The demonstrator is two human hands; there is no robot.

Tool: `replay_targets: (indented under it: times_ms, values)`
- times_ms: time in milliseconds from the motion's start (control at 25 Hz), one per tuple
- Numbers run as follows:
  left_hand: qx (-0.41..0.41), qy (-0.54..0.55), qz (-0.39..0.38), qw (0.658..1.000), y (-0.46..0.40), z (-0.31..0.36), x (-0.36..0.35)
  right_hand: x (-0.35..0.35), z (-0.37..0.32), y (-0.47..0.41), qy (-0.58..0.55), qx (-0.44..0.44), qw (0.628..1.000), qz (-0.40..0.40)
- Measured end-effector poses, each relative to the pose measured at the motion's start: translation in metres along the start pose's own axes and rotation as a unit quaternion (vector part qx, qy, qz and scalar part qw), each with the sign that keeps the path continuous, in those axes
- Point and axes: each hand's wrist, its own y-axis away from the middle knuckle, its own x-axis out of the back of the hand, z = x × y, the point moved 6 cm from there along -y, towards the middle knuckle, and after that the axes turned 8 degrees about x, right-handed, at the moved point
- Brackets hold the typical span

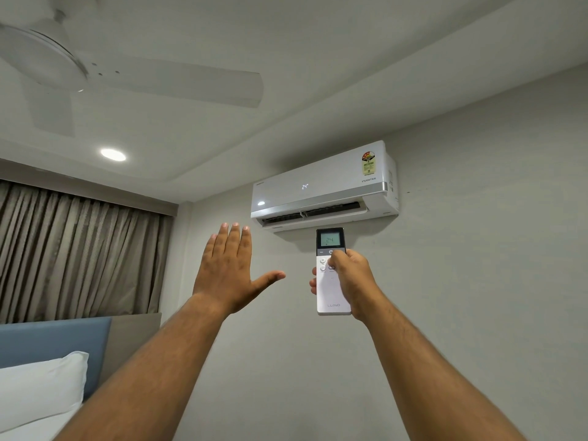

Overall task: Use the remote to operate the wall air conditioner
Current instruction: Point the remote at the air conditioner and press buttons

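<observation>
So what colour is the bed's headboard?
Blue, seen at the lower left of the head view: the headboard.

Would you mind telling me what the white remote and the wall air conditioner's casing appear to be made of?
White remote: likely matte plastic, smooth with a darker glossy screen section. White wall air conditioner: probably glossy moulded plastic, since its front reflects a ceiling light.

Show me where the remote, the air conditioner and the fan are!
remote (331, 294): head view, on its white lower body above the logo.
air conditioner (321, 183): head view, on its white front panel beside the 24 readout.
fan (191, 85): head view, on the long blade stretching right.
</observation>
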Motion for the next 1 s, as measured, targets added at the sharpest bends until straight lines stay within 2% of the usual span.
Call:
replay_targets:
  times_ms: [400, 520, 680, 880, 1000]
  values:
    - [0.007, 0.013, -0.009, 1.0, 0.003, -0.001, -0.001, -0.003, 0.002, 0.008, -0.036, -0.043, 0.998, 0.004]
    - [0.031, 0.108, -0.029, 0.993, 0.005, -0.003, -0.002, -0.006, 0.005, 0.012, -0.056, -0.063, 0.996, 0.01]
    - [0.111, 0.291, -0.023, 0.95, 0.007, -0.009, -0.003, -0.02, 0.015, 0.014, -0.049, -0.074, 0.996, 0.006]
    - [0.189, 0.343, -0.023, 0.92, 0.013, -0.033, -0.004, -0.057, 0.03, 0.021, 0.016, -0.086, 0.996, -0.003]
    - [0.23, 0.433, -0.07, 0.869, 0.035, -0.051, -0.007, -0.095, 0.046, 0.032, 0.005, -0.098, 0.995, -0.034]
